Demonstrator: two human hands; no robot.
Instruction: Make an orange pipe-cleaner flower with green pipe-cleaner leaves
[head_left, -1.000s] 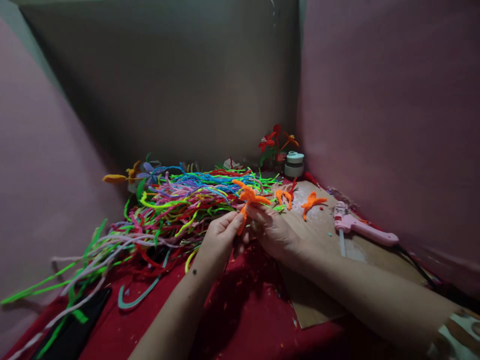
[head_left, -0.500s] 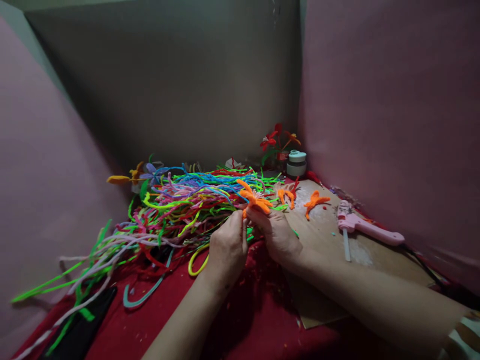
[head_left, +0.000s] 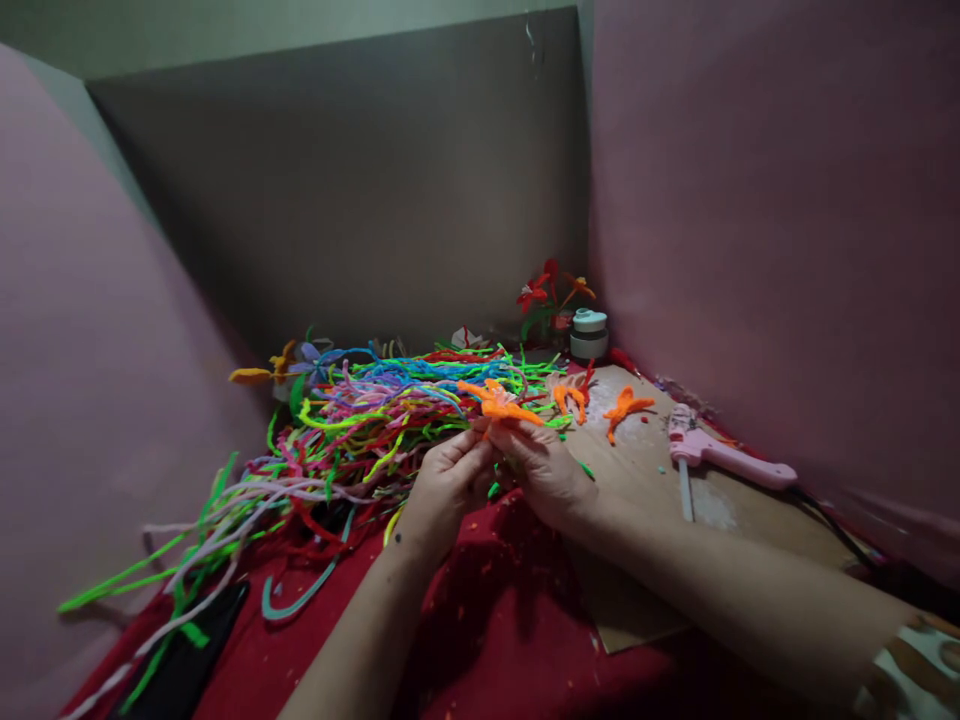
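An orange pipe-cleaner flower (head_left: 501, 402) with pale stamens at its centre is pinched between my two hands. My left hand (head_left: 452, 480) grips low at the flower's base, thumb against the fingers. Beside it my right hand (head_left: 551, 472) closes on the base from the right, its fingertips partly hidden. Both hands are above the red cloth (head_left: 495, 600), in front of a heap of many-coloured pipe cleaners (head_left: 397, 400). Further orange pipe-cleaner pieces, one bent (head_left: 570, 400) and one petal-shaped (head_left: 628, 410), lie to the right of the hands.
On a brown cardboard sheet (head_left: 637, 560) at the right rests a pink glue gun (head_left: 731, 462) with its glue stick. Behind stand a pale-lidded jar (head_left: 589, 335) and red pipe-cleaner flowers (head_left: 534, 292). Pink panels rise at both sides, a dark one at the back.
The flower has tipped lower and away, and my left hand has turned so its fingers spread along the base. The whole view has shifted slightly.
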